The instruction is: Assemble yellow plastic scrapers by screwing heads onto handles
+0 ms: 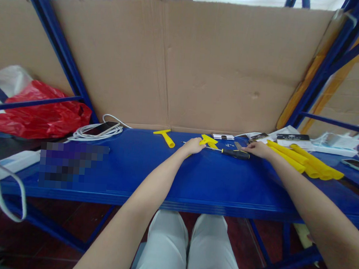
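My left hand is closed around a yellow plastic piece, which looks like a scraper head; its fingers hide part of it. Just right of it a screwdriver with a black handle lies on the blue table, its thin shaft pointing left. Behind the screwdriver handle, my right hand pinches a small flat greyish strip, perhaps a metal blade. Several tiny metal bits lie between the hands. Left of my left hand rests a T-shaped yellow plastic handle.
Several yellow tubes lie right of my right hand. Small black-and-white packets and a white power strip are behind them. At left are a phone on coiled white cable and a red bag. Cardboard walls the back.
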The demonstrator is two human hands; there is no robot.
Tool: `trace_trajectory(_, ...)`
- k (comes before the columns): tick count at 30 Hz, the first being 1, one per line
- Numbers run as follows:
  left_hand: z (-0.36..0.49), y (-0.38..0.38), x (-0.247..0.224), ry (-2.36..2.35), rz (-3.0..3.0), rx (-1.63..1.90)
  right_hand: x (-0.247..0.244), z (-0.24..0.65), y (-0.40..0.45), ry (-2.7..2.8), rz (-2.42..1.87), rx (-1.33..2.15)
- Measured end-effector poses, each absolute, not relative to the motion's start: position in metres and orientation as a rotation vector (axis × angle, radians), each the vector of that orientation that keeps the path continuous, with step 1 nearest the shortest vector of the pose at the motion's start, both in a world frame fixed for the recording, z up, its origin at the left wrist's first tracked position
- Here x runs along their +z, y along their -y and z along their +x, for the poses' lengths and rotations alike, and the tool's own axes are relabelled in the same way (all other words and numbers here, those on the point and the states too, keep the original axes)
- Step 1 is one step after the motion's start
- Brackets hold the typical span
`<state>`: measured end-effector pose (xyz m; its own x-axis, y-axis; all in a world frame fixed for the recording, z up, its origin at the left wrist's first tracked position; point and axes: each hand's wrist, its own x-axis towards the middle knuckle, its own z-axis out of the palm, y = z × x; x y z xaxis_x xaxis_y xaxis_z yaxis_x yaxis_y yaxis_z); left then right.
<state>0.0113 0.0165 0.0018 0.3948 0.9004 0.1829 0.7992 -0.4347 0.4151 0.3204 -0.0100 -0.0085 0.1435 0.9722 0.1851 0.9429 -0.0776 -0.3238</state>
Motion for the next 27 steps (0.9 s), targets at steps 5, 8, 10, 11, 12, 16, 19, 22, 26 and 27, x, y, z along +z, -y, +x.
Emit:
trace_trajectory(5, 0.010, -0.009, 0.006, -1.492, 2.110, 0.573, -0.005, 0.319, -0.001, 1.846, -2.186, 0.278)
trace_trajectory(8, 0.011, -0.006, 0.005, -1.499, 1.951, 0.613, -0.002, 0.317, -0.005, 1.818, -2.206, 0.371)
trace_trajectory(10, 0.013, -0.006, 0.003, -1.534, 1.950, 0.623, 0.002, 0.314, -0.005, 1.739, -2.242, 0.444)
trace_trajectory(11, 0.015, -0.006, 0.003, -1.551, 1.976, 0.614, 0.004, 0.312, -0.005, 1.686, -2.264, 0.472)
trace_trajectory(12, 0.016, -0.006, 0.003, -1.563, 2.008, 0.602, 0.006, 0.310, -0.004, 1.637, -2.284, 0.493)
trace_trajectory(16, 0.018, -0.006, 0.003, -1.566, 2.107, 0.583, 0.010, 0.303, -0.002, 1.553, -2.326, 0.508)
trace_trajectory(19, 0.018, -0.006, 0.003, -1.576, 2.138, 0.539, 0.007, 0.303, -0.001, 1.607, -2.290, 0.455)
trace_trajectory(22, 0.018, -0.005, 0.004, -1.578, 2.162, 0.481, 0.004, 0.304, 0.001, 1.701, -2.243, 0.391)
trace_trajectory(26, 0.019, -0.004, 0.005, -1.589, 2.183, 0.446, 0.001, 0.302, 0.007, 1.716, -2.174, 0.318)
trace_trajectory(27, 0.019, -0.003, 0.006, -1.600, 2.191, 0.429, 0.000, 0.302, 0.008, 1.705, -2.153, 0.289)
